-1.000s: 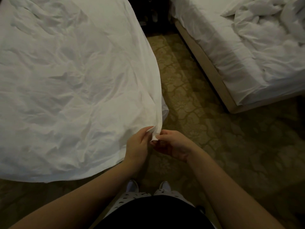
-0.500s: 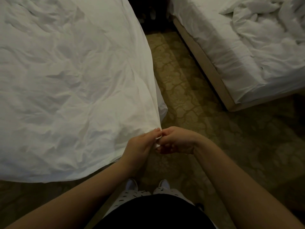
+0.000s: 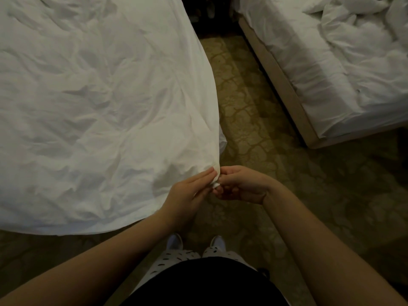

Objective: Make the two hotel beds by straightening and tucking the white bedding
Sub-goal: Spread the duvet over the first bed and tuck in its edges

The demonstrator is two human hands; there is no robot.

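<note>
The floor is carpet point(image 3: 254, 120) in a dull olive-gold, patterned with a lighter lattice along the aisle and larger leafy shapes nearer the camera. The aisle runs between the left bed point(image 3: 88, 107) and the right bed point(image 3: 320, 69), which stand well apart. A pale beige base board point(image 3: 279, 78) edges the right bed down at the carpet. At the aisle's far end lies a dark gap point(image 3: 209, 16), its contents unclear. The light is dim and warm.
</note>
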